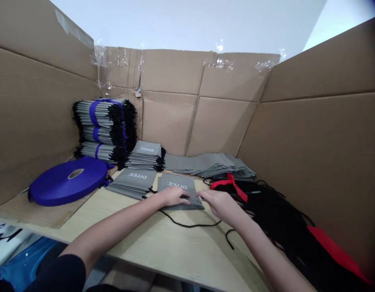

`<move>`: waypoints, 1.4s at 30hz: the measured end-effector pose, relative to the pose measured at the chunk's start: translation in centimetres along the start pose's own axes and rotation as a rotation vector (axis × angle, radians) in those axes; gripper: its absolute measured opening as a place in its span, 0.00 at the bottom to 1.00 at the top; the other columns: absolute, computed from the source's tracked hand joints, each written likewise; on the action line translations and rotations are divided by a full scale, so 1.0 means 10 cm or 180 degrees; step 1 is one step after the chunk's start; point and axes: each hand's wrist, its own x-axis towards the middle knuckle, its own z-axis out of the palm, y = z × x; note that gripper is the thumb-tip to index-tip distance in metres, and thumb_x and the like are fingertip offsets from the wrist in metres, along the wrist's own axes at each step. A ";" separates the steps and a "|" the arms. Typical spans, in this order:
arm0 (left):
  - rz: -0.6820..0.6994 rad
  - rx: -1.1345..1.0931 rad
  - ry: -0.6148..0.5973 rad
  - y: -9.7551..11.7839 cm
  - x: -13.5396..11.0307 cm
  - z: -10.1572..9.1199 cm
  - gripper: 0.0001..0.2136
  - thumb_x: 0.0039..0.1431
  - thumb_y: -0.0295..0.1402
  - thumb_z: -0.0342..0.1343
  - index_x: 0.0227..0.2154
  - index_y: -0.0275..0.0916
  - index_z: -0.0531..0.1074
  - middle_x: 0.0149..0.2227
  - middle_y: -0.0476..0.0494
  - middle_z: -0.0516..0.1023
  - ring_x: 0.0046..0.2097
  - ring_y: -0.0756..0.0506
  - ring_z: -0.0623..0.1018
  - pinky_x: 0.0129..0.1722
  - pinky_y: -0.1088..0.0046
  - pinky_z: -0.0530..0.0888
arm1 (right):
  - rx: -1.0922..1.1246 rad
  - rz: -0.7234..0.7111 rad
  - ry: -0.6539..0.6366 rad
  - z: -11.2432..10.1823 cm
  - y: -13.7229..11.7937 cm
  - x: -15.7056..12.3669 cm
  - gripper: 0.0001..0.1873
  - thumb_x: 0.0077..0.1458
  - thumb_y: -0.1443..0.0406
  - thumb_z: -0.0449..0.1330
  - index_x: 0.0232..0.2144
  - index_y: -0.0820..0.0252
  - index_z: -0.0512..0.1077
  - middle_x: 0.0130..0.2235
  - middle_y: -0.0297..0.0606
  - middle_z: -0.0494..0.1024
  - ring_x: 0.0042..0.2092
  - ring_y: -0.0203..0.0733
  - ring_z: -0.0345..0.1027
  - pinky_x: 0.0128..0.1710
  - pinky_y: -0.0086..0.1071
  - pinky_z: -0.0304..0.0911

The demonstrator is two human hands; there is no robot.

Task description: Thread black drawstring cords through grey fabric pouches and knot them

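Note:
A grey drawstring bag printed INTEX lies flat on the pale wooden table, with a black cord trailing from it across the wood. My left hand rests on the bag's near part, and its grip is hard to judge. My right hand has its fingers apart, with the tips at the bag's right side. A second INTEX bag pile lies just left of my left hand.
Cardboard walls surround the table on three sides. At the back left stand strapped bundles of bags and a roll of blue strap. Flat grey bags lie behind, and a heap of black cords with red strap lies right.

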 end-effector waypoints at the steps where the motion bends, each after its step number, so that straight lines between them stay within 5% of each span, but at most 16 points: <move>1: -0.0050 0.0073 0.0006 0.01 -0.02 -0.01 0.19 0.55 0.48 0.51 0.45 0.44 0.72 0.43 0.41 0.78 0.43 0.40 0.76 0.39 0.70 0.69 | 0.0092 0.0129 -0.0125 0.09 0.03 -0.02 0.20 0.53 0.74 0.46 0.43 0.56 0.70 0.41 0.39 0.78 0.40 0.43 0.71 0.37 0.31 0.62; 7: -0.0076 0.0533 0.0045 0.15 -0.16 -0.15 0.20 0.53 0.50 0.53 0.41 0.42 0.75 0.36 0.38 0.79 0.37 0.39 0.78 0.33 0.70 0.69 | 0.0328 0.0450 -0.0258 0.42 0.19 -0.08 0.19 0.59 0.65 0.45 0.50 0.57 0.68 0.49 0.41 0.74 0.47 0.44 0.69 0.45 0.35 0.62; 17: 0.0171 0.1113 0.0067 0.39 -0.45 -0.06 0.13 0.62 0.32 0.42 0.39 0.34 0.72 0.30 0.35 0.77 0.31 0.41 0.78 0.31 0.68 0.71 | 0.0615 0.0318 -0.0513 0.53 -0.07 -0.13 0.20 0.61 0.66 0.43 0.52 0.54 0.65 0.49 0.40 0.74 0.47 0.45 0.69 0.44 0.36 0.61; 23: 0.0236 0.1251 0.0081 0.40 -0.39 0.08 0.12 0.63 0.36 0.44 0.41 0.37 0.70 0.29 0.38 0.76 0.31 0.43 0.77 0.31 0.71 0.71 | 0.0264 0.0751 -0.0564 0.50 -0.05 -0.17 0.15 0.60 0.64 0.44 0.48 0.56 0.63 0.37 0.41 0.78 0.38 0.46 0.72 0.34 0.33 0.60; 29: 0.0360 0.0427 0.0392 0.39 -0.39 0.14 0.10 0.61 0.28 0.48 0.40 0.42 0.72 0.35 0.42 0.77 0.45 0.44 0.74 0.48 0.69 0.66 | 0.0260 0.0677 -0.0550 0.50 -0.09 -0.20 0.08 0.60 0.63 0.45 0.38 0.55 0.63 0.33 0.37 0.77 0.34 0.44 0.71 0.30 0.31 0.56; 35: -0.0002 0.0157 0.0504 0.42 -0.36 0.19 0.12 0.61 0.30 0.47 0.32 0.42 0.76 0.29 0.43 0.78 0.36 0.44 0.77 0.37 0.73 0.70 | 0.0317 0.0641 -0.0483 0.53 -0.07 -0.21 0.06 0.60 0.62 0.47 0.36 0.55 0.63 0.32 0.37 0.76 0.33 0.44 0.70 0.29 0.31 0.54; 42: 0.0013 0.0006 0.0855 0.40 -0.39 0.22 0.13 0.59 0.29 0.49 0.24 0.41 0.77 0.25 0.45 0.79 0.29 0.46 0.77 0.37 0.73 0.71 | 0.0528 0.0558 -0.0318 0.49 -0.09 -0.20 0.04 0.59 0.63 0.49 0.33 0.54 0.63 0.29 0.33 0.75 0.31 0.41 0.69 0.28 0.29 0.54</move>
